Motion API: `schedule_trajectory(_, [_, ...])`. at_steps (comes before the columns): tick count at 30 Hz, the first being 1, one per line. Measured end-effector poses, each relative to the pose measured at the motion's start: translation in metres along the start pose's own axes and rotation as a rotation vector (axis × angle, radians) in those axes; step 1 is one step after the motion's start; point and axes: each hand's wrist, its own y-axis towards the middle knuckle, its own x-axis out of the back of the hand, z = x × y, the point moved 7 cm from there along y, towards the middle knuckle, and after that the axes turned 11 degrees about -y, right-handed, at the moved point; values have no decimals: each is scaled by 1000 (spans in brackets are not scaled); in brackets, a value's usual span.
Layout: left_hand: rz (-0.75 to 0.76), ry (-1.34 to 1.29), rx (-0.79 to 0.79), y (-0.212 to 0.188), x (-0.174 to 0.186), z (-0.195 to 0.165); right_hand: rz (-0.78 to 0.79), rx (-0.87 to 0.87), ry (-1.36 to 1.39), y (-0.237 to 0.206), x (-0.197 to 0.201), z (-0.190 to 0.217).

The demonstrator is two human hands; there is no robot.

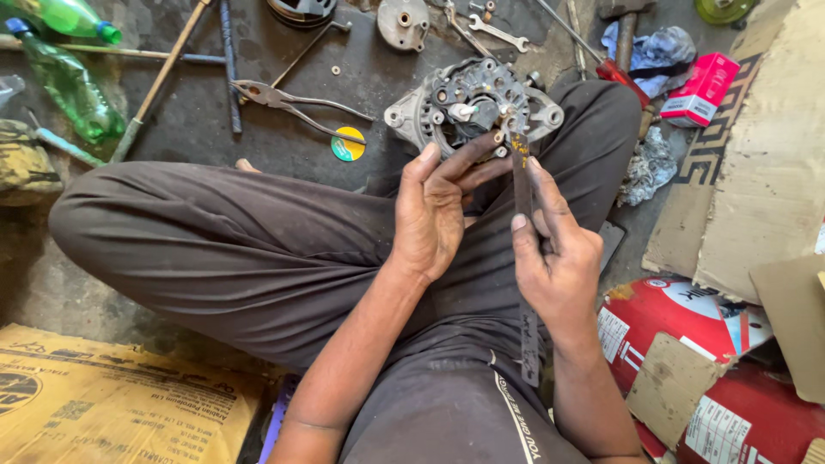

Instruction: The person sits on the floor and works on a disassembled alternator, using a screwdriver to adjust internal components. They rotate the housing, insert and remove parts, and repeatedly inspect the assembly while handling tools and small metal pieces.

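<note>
Between your knees, on the dark floor, sits the alternator, a round grey metal part with its back side facing up at you. Your right hand is wrapped around a long flat metal bar, with the thumb lying along it, and the top end of the bar touches the back of the alternator near a small bolt. Your left hand is half open; its fingers reach forward and rest on the bar and the edge of the part. I cannot tell if the fingertips pinch anything small there. To do this well, I think you should hold the alternator steady with the left hand so it does not roll. Keep the bar's tip right on the spot and push slowly, not hard. Watch your left fingers, because the tip could slip and hit them. Pliers lie just beside your left knee, and a spanner lies past the alternator, both near if you want them. Two green bottles lie well apart, out of your way.
</note>
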Motion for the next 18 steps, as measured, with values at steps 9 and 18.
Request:
schedule_trajectory(9, [122, -38, -49, -1, -10, -8, -34, 180, -94, 15, -1, 9])
schedule_trajectory(18, [110, -20, -9, -3, -11, -10, -6, 188, -203, 20, 5, 2])
